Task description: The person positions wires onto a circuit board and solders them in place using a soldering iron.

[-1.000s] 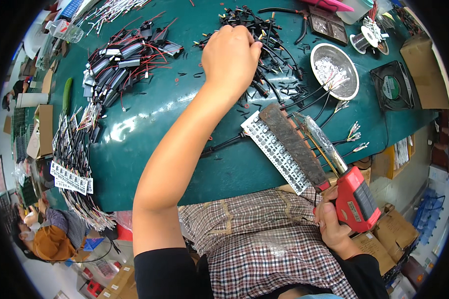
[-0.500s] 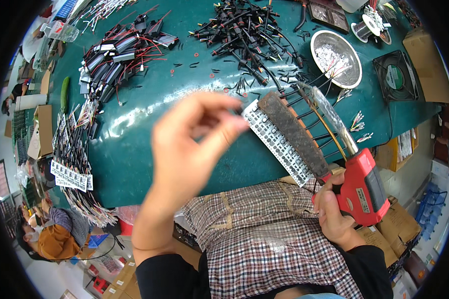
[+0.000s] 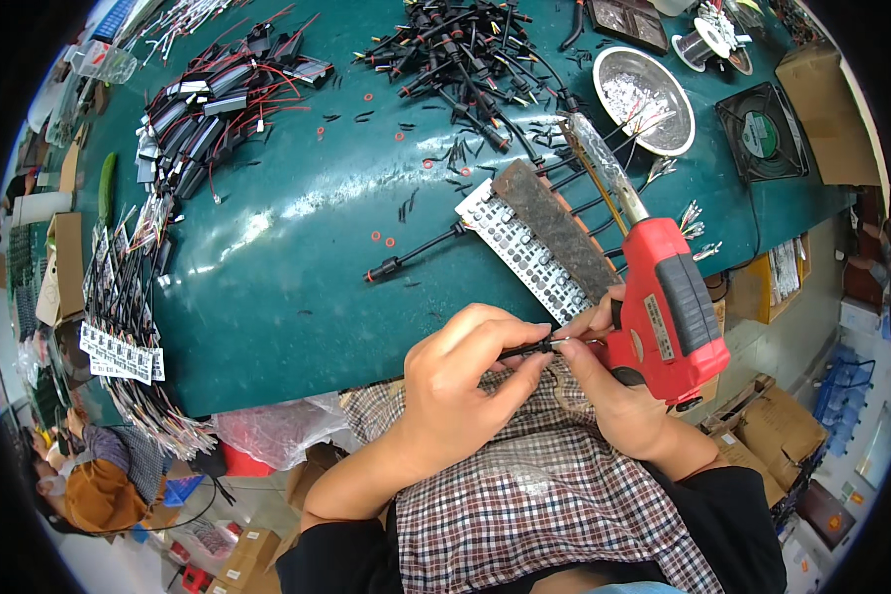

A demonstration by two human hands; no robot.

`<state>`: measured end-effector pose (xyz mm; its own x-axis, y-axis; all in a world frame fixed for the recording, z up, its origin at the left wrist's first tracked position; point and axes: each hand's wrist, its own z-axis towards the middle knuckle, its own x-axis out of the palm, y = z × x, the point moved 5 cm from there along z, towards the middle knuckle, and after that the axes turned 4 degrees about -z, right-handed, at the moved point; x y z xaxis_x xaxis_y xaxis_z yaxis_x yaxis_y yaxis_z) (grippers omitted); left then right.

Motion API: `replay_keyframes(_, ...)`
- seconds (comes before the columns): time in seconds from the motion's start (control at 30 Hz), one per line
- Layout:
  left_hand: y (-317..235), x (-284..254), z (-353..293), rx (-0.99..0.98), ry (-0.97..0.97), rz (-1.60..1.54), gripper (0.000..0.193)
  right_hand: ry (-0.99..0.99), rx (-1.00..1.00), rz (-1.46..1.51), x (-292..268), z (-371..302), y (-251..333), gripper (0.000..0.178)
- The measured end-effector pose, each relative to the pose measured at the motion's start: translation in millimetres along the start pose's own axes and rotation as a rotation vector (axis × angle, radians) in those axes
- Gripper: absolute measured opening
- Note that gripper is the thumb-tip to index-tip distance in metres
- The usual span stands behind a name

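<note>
My left hand point(image 3: 470, 381) pinches a thin black cable point(image 3: 520, 350) between thumb and fingertips, just above my apron. At the cable's silvery end, the thumb and fingers of my right hand point(image 3: 618, 391) also close in. That same hand carries a red pistol-grip tool point(image 3: 668, 302), its long silver barrel point(image 3: 609, 163) pointing up and away. Beyond my hands lies a white circuit board strip point(image 3: 524, 259) with black parts, its right side under a dark worn bar point(image 3: 556, 228). From the strip's far left end, a black connector cable point(image 3: 396, 265) stretches left over the table.
Black connector cables point(image 3: 455, 59) are heaped at the back. Grey modules with red wires point(image 3: 208, 109) lie left, above wired white boards point(image 3: 119, 348). A metal bowl point(image 3: 681, 124) of small white pieces, a fan point(image 3: 762, 134) and a solder spool point(image 3: 695, 49) stand right. Another person point(image 3: 104, 490) sits lower left.
My left hand has moved from the strip's far end toward my right hand and now holds a black cable. Another cable now shows at that end. The tool has shifted left in view.
</note>
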<state>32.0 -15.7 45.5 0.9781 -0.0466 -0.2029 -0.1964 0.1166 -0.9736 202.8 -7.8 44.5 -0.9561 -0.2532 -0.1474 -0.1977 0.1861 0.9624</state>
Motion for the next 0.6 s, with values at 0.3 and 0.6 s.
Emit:
replay_keyframes(0.3,-21,2,-8,0.418,0.086,0.474,0.032,0.115,-0.082,-0.13,-4,-6,-1,0.04)
replay_keyframes(0.6,-11,7,-13,0.148,-0.139,0.128,0.029,-0.027,-0.116,-0.095,-6,-5,18,0.031)
